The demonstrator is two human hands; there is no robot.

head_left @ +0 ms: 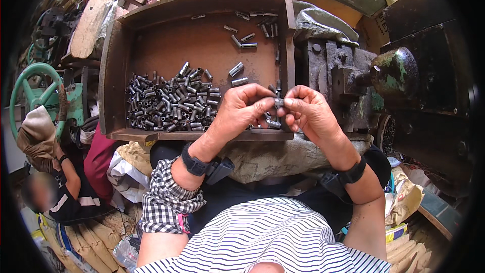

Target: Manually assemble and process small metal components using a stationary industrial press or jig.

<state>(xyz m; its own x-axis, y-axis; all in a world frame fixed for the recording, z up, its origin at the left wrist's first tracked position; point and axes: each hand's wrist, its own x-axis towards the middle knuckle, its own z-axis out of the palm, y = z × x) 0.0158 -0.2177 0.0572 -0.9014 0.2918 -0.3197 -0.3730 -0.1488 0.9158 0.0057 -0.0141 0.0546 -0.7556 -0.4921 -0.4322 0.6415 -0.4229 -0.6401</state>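
My left hand [239, 107] and my right hand [314, 112] meet over the right front part of a shallow wooden tray [197, 0]. Between the fingertips of both hands a small dark metal tube [278, 102] is pinched, its middle showing and its ends partly covered. Left of my left hand lies a heap of short dark metal tubes [169, 100]. Shinier, longer metal pieces [236, 69] lie loose beyond that hand. Another shiny piece [273, 124] rests below my fingers, close to the tray's front wall.
A heavy machine with a worn green rounded part [396, 73] stands right of the tray. Far left is a green handwheel [38, 96], with another person [70, 187] close by. Sacking [262, 159] hangs under the tray's front edge. A wooden plank [96, 15] leans behind.
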